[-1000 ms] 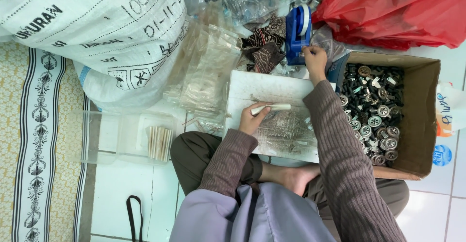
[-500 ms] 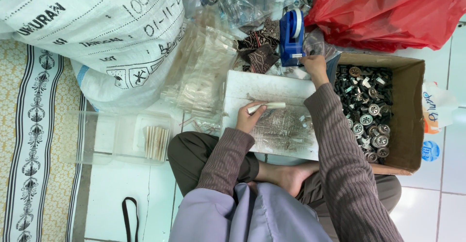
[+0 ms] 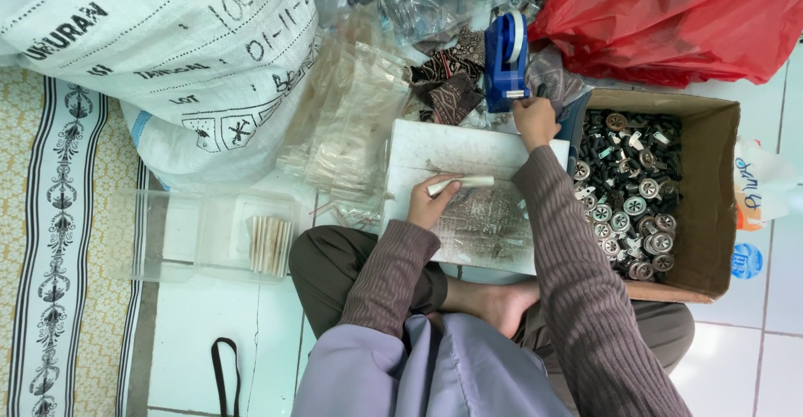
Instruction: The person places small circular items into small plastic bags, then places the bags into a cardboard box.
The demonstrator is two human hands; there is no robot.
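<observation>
Since a moment ago the right hand (image 3: 535, 122) has stayed up at the blue tape dispenser (image 3: 505, 61), its grip curled at the base; whether it clasps anything I cannot tell. Left hand (image 3: 432, 204) pinches a small pale packet (image 3: 462, 183) shut on the white board (image 3: 418, 145) over the lap. Sealing seems in hand; pulling tape would need a steady tug. Beside sits a cardboard box (image 3: 715, 208) of metal parts.
</observation>
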